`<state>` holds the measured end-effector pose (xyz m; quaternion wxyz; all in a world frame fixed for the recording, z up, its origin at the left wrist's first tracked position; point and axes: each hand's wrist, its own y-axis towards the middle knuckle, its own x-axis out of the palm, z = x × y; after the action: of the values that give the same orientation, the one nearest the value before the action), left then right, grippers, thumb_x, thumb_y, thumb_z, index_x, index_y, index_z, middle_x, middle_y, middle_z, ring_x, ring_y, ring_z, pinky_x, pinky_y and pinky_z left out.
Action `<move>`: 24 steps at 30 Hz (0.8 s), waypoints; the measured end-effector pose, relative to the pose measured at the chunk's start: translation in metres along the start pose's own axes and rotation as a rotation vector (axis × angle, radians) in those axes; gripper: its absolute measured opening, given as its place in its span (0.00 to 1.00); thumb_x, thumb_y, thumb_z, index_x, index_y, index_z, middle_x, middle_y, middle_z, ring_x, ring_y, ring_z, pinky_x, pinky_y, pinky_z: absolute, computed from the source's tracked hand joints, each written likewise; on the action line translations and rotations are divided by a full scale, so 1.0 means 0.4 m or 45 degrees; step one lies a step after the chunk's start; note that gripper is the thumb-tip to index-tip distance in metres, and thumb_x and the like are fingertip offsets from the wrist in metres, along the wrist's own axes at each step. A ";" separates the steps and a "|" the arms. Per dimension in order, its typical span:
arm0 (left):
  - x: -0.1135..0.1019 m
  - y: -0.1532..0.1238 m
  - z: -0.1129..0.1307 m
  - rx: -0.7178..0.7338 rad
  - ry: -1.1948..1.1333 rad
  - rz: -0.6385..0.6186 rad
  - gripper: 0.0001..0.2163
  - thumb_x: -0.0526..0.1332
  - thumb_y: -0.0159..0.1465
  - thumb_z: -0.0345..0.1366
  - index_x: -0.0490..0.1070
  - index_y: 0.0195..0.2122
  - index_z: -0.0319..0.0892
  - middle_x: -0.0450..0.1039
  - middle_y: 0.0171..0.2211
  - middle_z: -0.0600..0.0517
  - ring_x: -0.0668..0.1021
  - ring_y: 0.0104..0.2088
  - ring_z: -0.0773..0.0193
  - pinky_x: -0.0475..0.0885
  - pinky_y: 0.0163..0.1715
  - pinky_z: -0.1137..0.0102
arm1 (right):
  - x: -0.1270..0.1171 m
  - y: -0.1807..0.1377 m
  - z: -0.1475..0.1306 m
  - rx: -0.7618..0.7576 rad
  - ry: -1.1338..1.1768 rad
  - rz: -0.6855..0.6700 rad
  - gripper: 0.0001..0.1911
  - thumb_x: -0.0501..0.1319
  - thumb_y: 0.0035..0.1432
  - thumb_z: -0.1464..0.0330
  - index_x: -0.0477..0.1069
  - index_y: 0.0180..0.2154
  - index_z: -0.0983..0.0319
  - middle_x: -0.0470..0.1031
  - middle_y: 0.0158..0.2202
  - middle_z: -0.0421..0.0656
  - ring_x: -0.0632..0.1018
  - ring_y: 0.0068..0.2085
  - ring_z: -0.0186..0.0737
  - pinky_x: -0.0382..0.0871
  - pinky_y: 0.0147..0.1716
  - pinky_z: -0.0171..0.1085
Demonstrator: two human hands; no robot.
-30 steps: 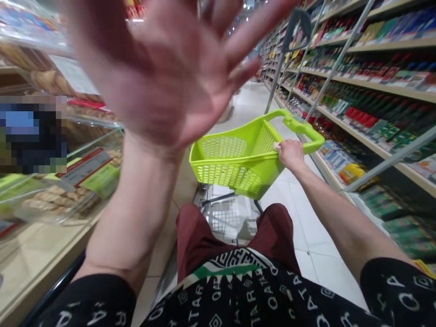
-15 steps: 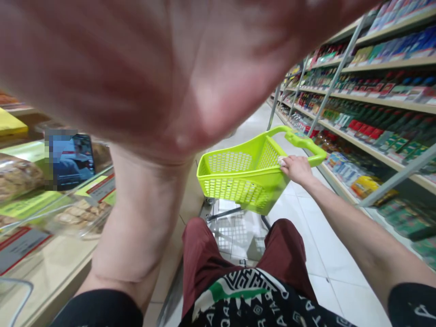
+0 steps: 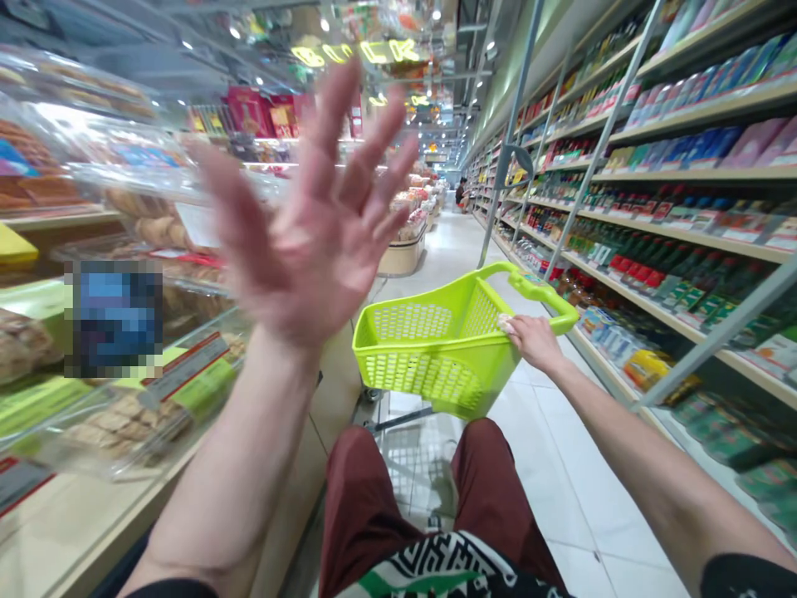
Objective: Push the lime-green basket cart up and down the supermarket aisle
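My left hand (image 3: 317, 224) is raised in front of me, palm facing me, fingers spread and slightly smeared by motion. It holds nothing. My right hand (image 3: 534, 339) is closed on the upper rim of a lime-green shopping cart (image 3: 436, 349), beside its handle (image 3: 551, 299). A small crumpled white piece (image 3: 506, 322) shows at the right fingertips; I cannot tell what it is. The basket has perforated walls and stands in front of my knees. No goods show in the visible part of it.
Left of me runs a counter (image 3: 75, 515) with packaged baked snacks (image 3: 118, 428), price tags (image 3: 187, 365) and a pixelated bluish patch. Tall shelves (image 3: 685, 224) of bottles and boxes line the right. A tiled aisle (image 3: 452, 237) stretches ahead, with a person (image 3: 462, 193) far off.
My left hand has drawn away from the camera, so its spread fingers now show. The view has tilted up toward the aisle. My right hand stays on the cart.
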<state>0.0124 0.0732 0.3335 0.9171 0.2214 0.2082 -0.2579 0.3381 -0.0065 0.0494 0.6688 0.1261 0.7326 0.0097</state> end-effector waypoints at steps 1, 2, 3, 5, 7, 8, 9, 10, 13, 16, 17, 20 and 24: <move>0.036 0.010 -0.056 0.043 -0.067 -0.020 0.30 0.25 0.59 0.52 0.43 0.60 0.50 0.52 0.60 0.57 0.52 0.60 0.52 0.55 0.52 0.51 | 0.002 -0.002 0.006 0.001 0.014 0.032 0.18 0.46 0.60 0.65 0.67 0.46 0.62 0.69 0.46 0.48 0.67 0.45 0.44 0.53 0.45 0.44; 0.071 0.011 -0.129 0.019 -0.042 -0.033 0.29 0.33 0.60 0.53 0.45 0.60 0.46 0.52 0.60 0.53 0.55 0.60 0.53 0.55 0.53 0.52 | 0.004 -0.004 0.008 0.016 0.017 0.061 0.18 0.46 0.60 0.65 0.67 0.47 0.62 0.68 0.47 0.49 0.67 0.47 0.45 0.53 0.46 0.45; 0.104 0.003 -0.214 -0.087 0.084 -0.089 0.29 0.42 0.60 0.53 0.50 0.59 0.43 0.52 0.60 0.48 0.57 0.59 0.53 0.54 0.55 0.54 | 0.007 -0.004 0.003 0.045 0.012 0.086 0.18 0.46 0.60 0.66 0.67 0.47 0.63 0.68 0.48 0.49 0.66 0.48 0.46 0.53 0.47 0.46; 0.167 -0.044 -0.389 -0.386 0.500 -0.182 0.28 0.53 0.57 0.47 0.55 0.56 0.38 0.50 0.61 0.41 0.55 0.60 0.51 0.50 0.57 0.54 | 0.017 0.000 -0.033 0.085 0.005 0.103 0.18 0.46 0.60 0.67 0.67 0.46 0.65 0.67 0.48 0.50 0.65 0.51 0.48 0.52 0.49 0.48; 0.222 -0.115 -0.532 -0.597 0.911 -0.359 0.28 0.56 0.56 0.41 0.54 0.57 0.36 0.45 0.62 0.39 0.52 0.61 0.48 0.45 0.57 0.47 | 0.038 0.011 -0.102 0.058 0.024 0.065 0.18 0.46 0.59 0.69 0.67 0.47 0.65 0.67 0.49 0.51 0.63 0.52 0.48 0.51 0.51 0.49; 0.245 -0.150 -0.581 -0.649 1.048 -0.485 0.31 0.58 0.54 0.40 0.52 0.57 0.37 0.44 0.62 0.40 0.50 0.61 0.48 0.44 0.57 0.46 | 0.052 0.018 -0.145 0.003 0.043 0.023 0.18 0.46 0.59 0.69 0.67 0.48 0.65 0.67 0.50 0.50 0.63 0.54 0.48 0.50 0.53 0.48; 0.264 -0.180 -0.614 -0.630 1.148 -0.556 0.33 0.59 0.52 0.39 0.50 0.59 0.38 0.42 0.63 0.41 0.47 0.62 0.49 0.43 0.57 0.47 | 0.068 0.026 -0.188 -0.039 0.060 -0.023 0.18 0.46 0.59 0.70 0.66 0.48 0.64 0.66 0.51 0.49 0.62 0.55 0.47 0.49 0.54 0.49; 0.277 -0.203 -0.635 -0.599 1.235 -0.565 0.35 0.59 0.52 0.40 0.47 0.60 0.38 0.38 0.63 0.42 0.44 0.62 0.50 0.43 0.58 0.48 | 0.084 0.033 -0.229 -0.095 0.085 -0.067 0.18 0.46 0.60 0.70 0.66 0.49 0.63 0.66 0.52 0.48 0.61 0.55 0.47 0.48 0.55 0.48; 0.287 -0.228 -0.645 -0.572 1.363 -0.565 0.35 0.55 0.54 0.42 0.44 0.61 0.39 0.37 0.63 0.44 0.43 0.63 0.52 0.44 0.58 0.47 | 0.120 0.046 -0.299 -0.187 0.134 -0.072 0.18 0.46 0.60 0.69 0.64 0.51 0.60 0.64 0.53 0.46 0.61 0.56 0.46 0.48 0.55 0.49; 0.272 -0.214 -0.637 -0.542 1.390 -0.566 0.33 0.53 0.54 0.40 0.45 0.60 0.39 0.41 0.63 0.46 0.47 0.62 0.55 0.44 0.58 0.47 | 0.126 0.036 -0.262 -0.281 0.109 -0.030 0.19 0.46 0.60 0.70 0.63 0.52 0.57 0.64 0.54 0.44 0.61 0.55 0.45 0.44 0.56 0.52; 0.268 -0.209 -0.637 -0.525 1.399 -0.560 0.32 0.53 0.54 0.39 0.45 0.60 0.39 0.42 0.63 0.46 0.48 0.62 0.55 0.43 0.58 0.47 | 0.121 0.026 -0.230 -0.285 0.085 -0.021 0.19 0.46 0.60 0.70 0.63 0.52 0.56 0.64 0.54 0.44 0.61 0.55 0.45 0.43 0.56 0.52; 0.267 -0.204 -0.638 -0.504 1.417 -0.557 0.33 0.54 0.53 0.39 0.46 0.60 0.39 0.44 0.63 0.46 0.49 0.62 0.54 0.43 0.57 0.46 | 0.092 -0.012 -0.118 -0.186 -0.008 0.038 0.20 0.47 0.59 0.71 0.62 0.52 0.57 0.62 0.56 0.43 0.59 0.57 0.46 0.42 0.56 0.53; 0.284 -0.208 -0.632 -0.507 1.408 -0.567 0.33 0.54 0.53 0.39 0.46 0.60 0.39 0.45 0.62 0.45 0.49 0.62 0.53 0.43 0.57 0.46 | 0.063 -0.046 -0.049 0.041 -0.088 0.189 0.21 0.47 0.59 0.71 0.62 0.53 0.58 0.58 0.58 0.44 0.55 0.59 0.47 0.41 0.56 0.55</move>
<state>-0.0137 0.0957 0.0463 0.6216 0.0984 0.7370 -0.2465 0.3138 -0.0162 0.0234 0.6889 0.1910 0.6979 0.0433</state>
